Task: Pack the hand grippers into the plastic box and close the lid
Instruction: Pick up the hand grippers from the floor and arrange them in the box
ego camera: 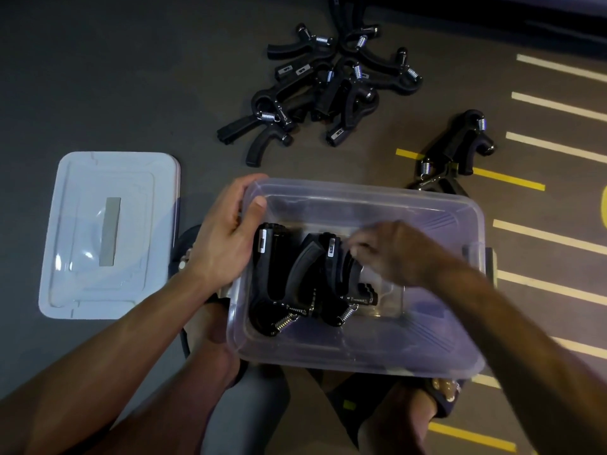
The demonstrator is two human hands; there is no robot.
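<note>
Two black plastic hand grippers with coiled steel springs (pixel 295 277) lie side by side in the left half of the clear rectangular plastic box (pixel 427 339). Their long axes run near to far, spring ends toward the near wall and handle tips toward the far wall, which probably leaves the right half free for more.

The right hand (pixel 387 254) reaches into the box over the right-hand gripper. It is motion-blurred; its fingers look bent down onto the handles, but whether they pinch the gripper or only touch it I cannot tell.

The left hand (pixel 226 234) grips the box's far-left corner, thumb hooked inside the rim and fingers curled round the outside, apparently to steady the box.

The flat translucent lid (pixel 108 234) lies off on the dark floor just left of the box, leaving it open for loading. A heap of unpacked black grippers (pixel 322 90) lies farther away, and two more (pixel 456 152) sit at the box's far-right corner.
</note>
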